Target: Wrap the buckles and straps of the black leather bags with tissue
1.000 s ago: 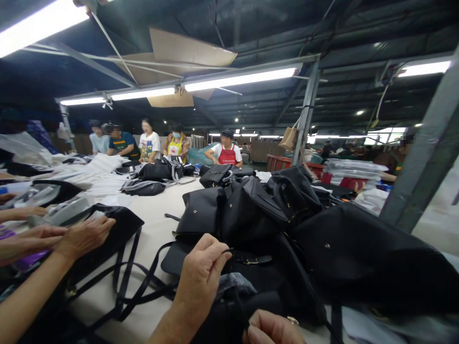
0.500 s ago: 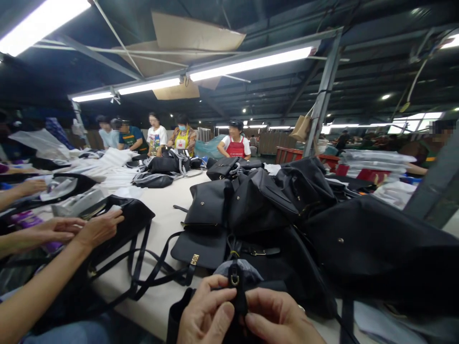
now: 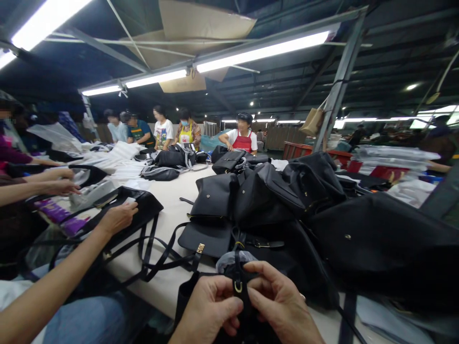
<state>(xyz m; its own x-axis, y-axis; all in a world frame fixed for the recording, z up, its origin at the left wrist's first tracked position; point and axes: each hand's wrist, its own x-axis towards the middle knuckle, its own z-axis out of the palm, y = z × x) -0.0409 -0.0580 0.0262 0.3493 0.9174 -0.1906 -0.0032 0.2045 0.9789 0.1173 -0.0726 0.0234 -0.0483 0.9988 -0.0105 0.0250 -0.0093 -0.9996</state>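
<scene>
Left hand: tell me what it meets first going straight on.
The left hand would first meet the black strap with the gold-coloured ring at its fingertips, then probably the right hand, though depth is unclear.

Lit tube lights (image 3: 263, 51) cross the upper frame below a dark roof (image 3: 287, 28); a pale desk (image 3: 179, 193) spans the centre.

One held strap (image 3: 237, 268), one red apron (image 3: 242, 142), one yellow apron (image 3: 185, 135)
</scene>
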